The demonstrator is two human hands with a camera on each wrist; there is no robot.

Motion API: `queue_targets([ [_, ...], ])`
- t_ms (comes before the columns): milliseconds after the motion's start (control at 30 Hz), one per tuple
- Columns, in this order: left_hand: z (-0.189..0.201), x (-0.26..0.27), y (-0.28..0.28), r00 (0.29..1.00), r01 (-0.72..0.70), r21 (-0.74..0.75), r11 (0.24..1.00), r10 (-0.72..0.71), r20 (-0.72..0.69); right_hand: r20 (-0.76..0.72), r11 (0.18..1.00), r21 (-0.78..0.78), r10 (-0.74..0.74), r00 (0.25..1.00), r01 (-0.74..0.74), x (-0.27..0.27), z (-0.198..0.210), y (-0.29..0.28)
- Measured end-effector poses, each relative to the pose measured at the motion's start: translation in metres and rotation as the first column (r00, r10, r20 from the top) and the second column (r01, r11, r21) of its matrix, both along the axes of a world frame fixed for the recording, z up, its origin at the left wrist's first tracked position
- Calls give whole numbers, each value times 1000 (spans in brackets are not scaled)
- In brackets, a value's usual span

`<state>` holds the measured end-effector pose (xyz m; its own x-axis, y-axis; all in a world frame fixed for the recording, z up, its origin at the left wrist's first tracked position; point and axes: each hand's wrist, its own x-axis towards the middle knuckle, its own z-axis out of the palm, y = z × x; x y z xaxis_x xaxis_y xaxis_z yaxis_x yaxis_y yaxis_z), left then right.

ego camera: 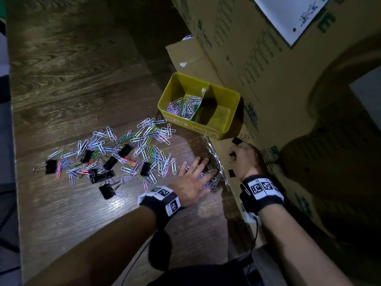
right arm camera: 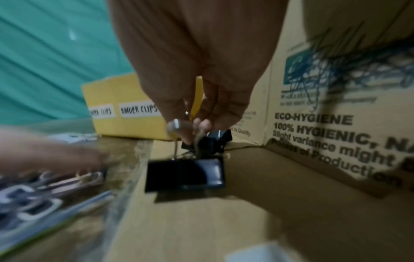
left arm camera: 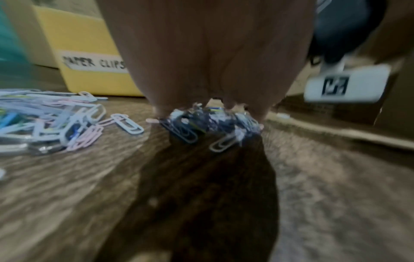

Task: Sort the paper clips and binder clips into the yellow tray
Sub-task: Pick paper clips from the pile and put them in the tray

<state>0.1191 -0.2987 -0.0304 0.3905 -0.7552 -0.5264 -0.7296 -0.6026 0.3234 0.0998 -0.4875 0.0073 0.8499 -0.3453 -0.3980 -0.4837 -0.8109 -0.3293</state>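
Note:
The yellow tray [ego camera: 231, 112] has two compartments: the left one holds coloured paper clips [ego camera: 185, 106], the right one, labelled for binder clips, is bare. My left hand [ego camera: 198, 174] lies flat with fingers spread, pressing on a small bunch of paper clips [left arm camera: 215, 124] on the wooden table. My right hand [ego camera: 235, 156] pinches the wire handle of a black binder clip [right arm camera: 186, 175], which hangs just over the cardboard. Another black binder clip [ego camera: 237, 139] lies beyond the fingertips near the tray. A big mixed pile of clips [ego camera: 123, 153] spreads to the left.
Tall cardboard boxes [ego camera: 288, 79] wall off the right side, and a flat cardboard flap [ego camera: 243, 203] lies under the tray and my right hand. A crinkled clear plastic strip [ego camera: 216, 159] runs along the flap's edge. Bare wooden tabletop [ego camera: 72, 79] stretches behind the pile.

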Motion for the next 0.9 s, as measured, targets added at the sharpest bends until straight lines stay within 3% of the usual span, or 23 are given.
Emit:
queue_targets([
  [67, 5, -5, 11, 998, -44, -80, 996, 46, 34, 54, 999, -22, 43, 998, -42, -3, 0, 4],
  [167, 2, -9, 36, 995, -75, -80, 994, 81, 65, 155, 990, 49, 123, 980, -132, -18, 2, 21],
  [267, -5, -3, 62, 997, -52, -22, 998, 53, 63, 78, 956, 91, 272, 959, -278, -41, -3, 48],
  [333, -8, 6, 73, 998, -45, -45, 998, 47, 46, -14, 944, 29, 329, 944, -329, -52, -15, 62],
  [500, 2, 19, 68, 989, -41, -159, 986, 63, 134, -40, 962, -99, 253, 967, -256, -54, -31, 85],
  [600, 11, 20, 43, 985, -55, -75, 996, 66, 157, -72, 961, -129, 238, 969, -246, -46, -27, 88],
  [733, 10, 17, 22, 988, -91, 5, 996, 90, 125, -95, 981, 21, 193, 976, -192, -43, -31, 87],
  [900, 8, 12, 18, 990, -108, -36, 993, 111, 83, -9, 964, 189, 189, 982, -184, -48, -30, 86],
])
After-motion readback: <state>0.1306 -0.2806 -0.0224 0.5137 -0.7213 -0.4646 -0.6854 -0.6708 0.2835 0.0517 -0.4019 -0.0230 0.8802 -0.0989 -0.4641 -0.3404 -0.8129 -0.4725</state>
